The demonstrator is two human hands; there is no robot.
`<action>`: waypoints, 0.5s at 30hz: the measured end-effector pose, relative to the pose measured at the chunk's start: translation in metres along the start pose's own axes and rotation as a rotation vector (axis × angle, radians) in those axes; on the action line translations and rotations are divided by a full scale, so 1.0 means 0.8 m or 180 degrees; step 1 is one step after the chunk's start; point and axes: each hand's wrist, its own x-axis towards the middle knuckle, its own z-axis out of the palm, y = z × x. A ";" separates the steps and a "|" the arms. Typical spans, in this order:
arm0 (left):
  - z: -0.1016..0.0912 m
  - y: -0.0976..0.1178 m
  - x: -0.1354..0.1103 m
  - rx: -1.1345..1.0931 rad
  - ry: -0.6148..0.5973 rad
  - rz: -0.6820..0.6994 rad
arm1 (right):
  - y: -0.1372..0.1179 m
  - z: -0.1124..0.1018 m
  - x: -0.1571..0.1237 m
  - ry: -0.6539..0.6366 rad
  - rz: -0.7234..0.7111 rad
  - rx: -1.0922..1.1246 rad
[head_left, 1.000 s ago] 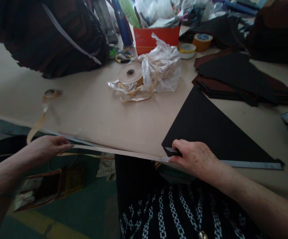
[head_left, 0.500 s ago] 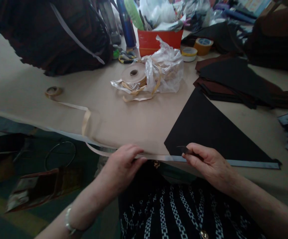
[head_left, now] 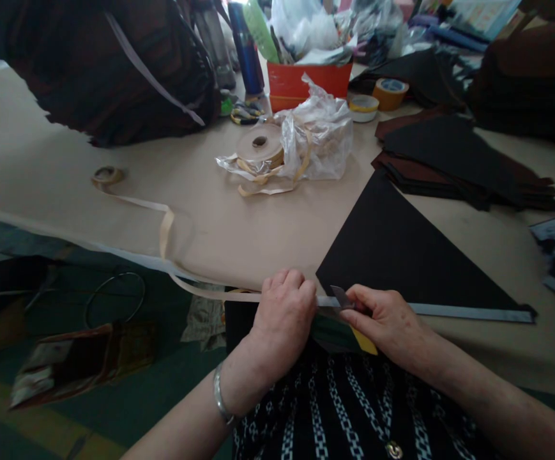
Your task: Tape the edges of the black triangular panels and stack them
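A black fabric piece point(head_left: 406, 255) with slanted sides lies at the table's front edge, a pale strip of tape point(head_left: 473, 312) along its near side. From a small tape roll point(head_left: 107, 174) at the left, the tape runs slack over the edge to my left hand point(head_left: 284, 313), which is closed on it just left of the black piece. My right hand point(head_left: 382, 319) pinches a small, flat grey blade point(head_left: 342, 296) over the tape near the piece's left corner. Something yellow point(head_left: 366, 342) shows below that hand; whether it belongs to the blade is unclear.
A large tape roll point(head_left: 259, 147) sits partly in a clear plastic bag point(head_left: 322, 144) mid-table. Behind are a red box point(head_left: 287, 83), scissors point(head_left: 246, 113) and a blue bottle point(head_left: 248, 54). Stacked dark pieces point(head_left: 454, 153) lie right, a dark bundle point(head_left: 128, 76) left.
My left hand has slid right along the tape, close to my right hand, and its fingers have curled in. The blade has turned and shows more of its flat face; the yellow thing has come into view.
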 end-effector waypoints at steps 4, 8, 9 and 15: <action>-0.010 -0.005 0.008 0.0016 -0.0147 0.0129 | -0.001 0.003 0.003 -0.0063 -0.0003 -0.0414; -0.020 -0.008 0.015 0.0022 -0.0267 0.0215 | -0.004 0.004 0.005 -0.0106 -0.0004 -0.0764; -0.023 -0.009 0.017 0.0022 -0.0297 0.0231 | -0.005 0.004 0.006 -0.0120 -0.0020 -0.0823; -0.031 -0.012 0.026 -0.0022 -0.0405 0.0348 | -0.004 0.006 0.008 -0.0076 -0.0148 -0.1127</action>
